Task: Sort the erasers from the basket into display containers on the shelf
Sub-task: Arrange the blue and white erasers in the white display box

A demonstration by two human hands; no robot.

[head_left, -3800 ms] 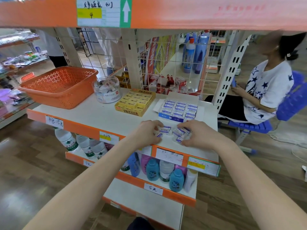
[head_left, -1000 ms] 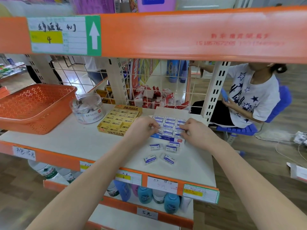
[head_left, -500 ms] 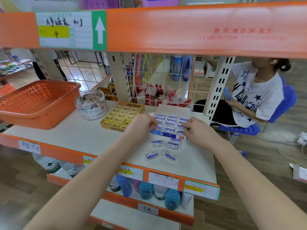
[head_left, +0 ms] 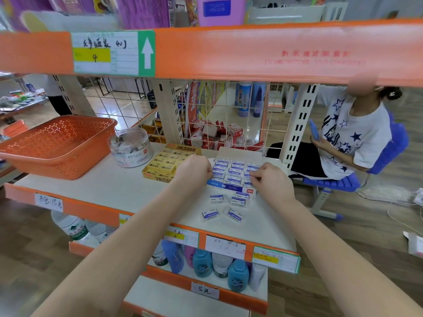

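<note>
**While left hand [head_left: 193, 171] and right hand [head_left: 272, 179] reach into the blue-and-white cardboard display box [head_left: 225, 187]**

Since the back of the left hand faces the camera, its fingers show only as curled at the box's left edge, against the outer column of small white erasers in blue-printed wrappers [head_left: 233, 173]. Whether they hold one cannot be told. The right hand's thumb and forefinger are drawn narrow and pinch one eraser in the right-hand column of the box. The box stands open on the white shelf board [head_left: 114, 186], with its erasers packed flat in rows and its blue front wall toward the camera.

Four loose erasers [head_left: 234, 215] of the same kind lie on the shelf board in front of the box. Two are just beside its front wall, and two are nearer the shelf's orange front edge, a little apart from each other.

Just left of the display box sits a yellow cardboard box of 2B erasers [head_left: 164, 167], its right corner hidden under the left hand. Behind that stands a clear round plastic jar [head_left: 130, 148] holding small wrapped items. Farther left, the orange perforated plastic basket [head_left: 57, 145] rests at the shelf's end, well apart from both hands.

An orange upper shelf rail [head_left: 251, 53] carries a handwritten price label with a green arrow [head_left: 112, 52]. Blue plastic bottles [head_left: 201, 264] stand on the shelf below. Beyond the shelf upright on the right, a person in a white star-print shirt [head_left: 350, 138] sits on a blue chair [head_left: 393, 145]
</note>
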